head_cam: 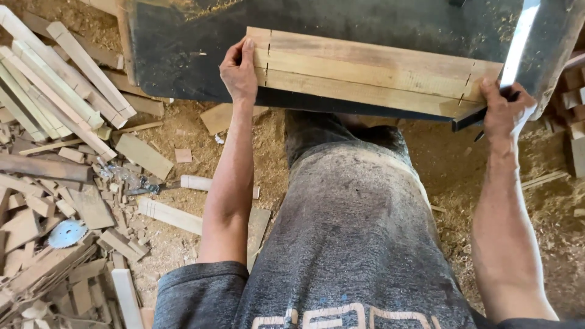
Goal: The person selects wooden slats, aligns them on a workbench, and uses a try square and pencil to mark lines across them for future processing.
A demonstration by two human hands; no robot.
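Observation:
Three pale wooden strips (365,70) lie side by side on a dark work surface (183,55), with short pencil marks across both ends. My left hand (239,70) presses on the left end of the strips, thumb on top. My right hand (503,113) rests at the right end and grips a metal square (518,42), whose shiny blade stands across the strips and whose dark stock lies under the hand. A thin dark pencil tip shows below the right hand.
Sawdust covers the floor. A heap of wood offcuts and strips (61,91) lies at the left, with a round saw blade (66,233) among scraps. More wood blocks (573,91) sit at the right edge. My grey-clad torso fills the lower centre.

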